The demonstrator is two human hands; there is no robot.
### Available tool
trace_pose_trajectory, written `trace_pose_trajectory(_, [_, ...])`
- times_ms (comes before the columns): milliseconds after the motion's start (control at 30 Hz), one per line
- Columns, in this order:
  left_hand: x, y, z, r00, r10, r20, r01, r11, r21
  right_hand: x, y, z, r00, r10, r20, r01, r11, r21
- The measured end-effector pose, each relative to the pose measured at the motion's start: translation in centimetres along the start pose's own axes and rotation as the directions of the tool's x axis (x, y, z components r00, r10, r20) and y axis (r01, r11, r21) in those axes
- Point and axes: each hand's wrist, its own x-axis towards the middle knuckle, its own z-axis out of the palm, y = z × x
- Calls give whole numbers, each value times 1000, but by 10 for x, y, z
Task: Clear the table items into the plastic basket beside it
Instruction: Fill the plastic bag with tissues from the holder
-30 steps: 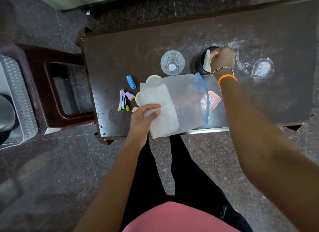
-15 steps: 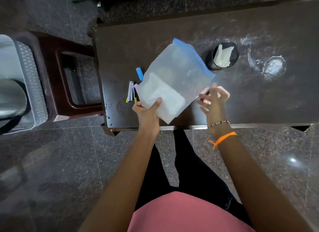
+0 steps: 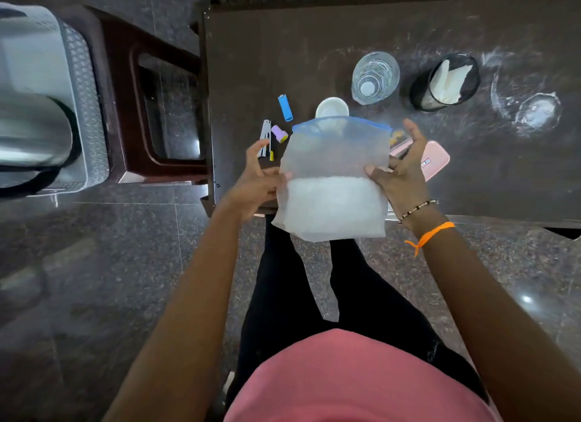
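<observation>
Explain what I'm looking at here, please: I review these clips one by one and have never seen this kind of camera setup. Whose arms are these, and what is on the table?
There is no machine: a person wears a wide-angle camera on the head, looking down, so the arms are the wearer's own. Both hands hold up a translucent zip bag with a blue seal; the left hand grips its left edge, the right hand its right.

On the dark table lie a blue lighter, a small purple and yellow item, a metal clipper-like tool, a white round lid, a clear glass, a black mesh cup holding white paper, and a pink phone.

The grey plastic basket stands at far left, past a brown stool.
</observation>
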Motion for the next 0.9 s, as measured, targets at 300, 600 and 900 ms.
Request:
trace_pose_trajectory(300, [-19, -25, -6, 988, 150, -46, -135, 963, 234, -3, 8, 12, 964, -4, 264, 160, 806, -570])
trace_pose_trajectory(600, [-14, -43, -22, 982, 44, -182, 25, 933, 359, 6, 44, 33, 975, 164, 149, -40, 791, -610])
trace_pose_trajectory(900, [10, -89, -15, 888, 209, -409, 120, 754, 646, 32, 91, 74, 977, 202, 68, -87, 670, -737])
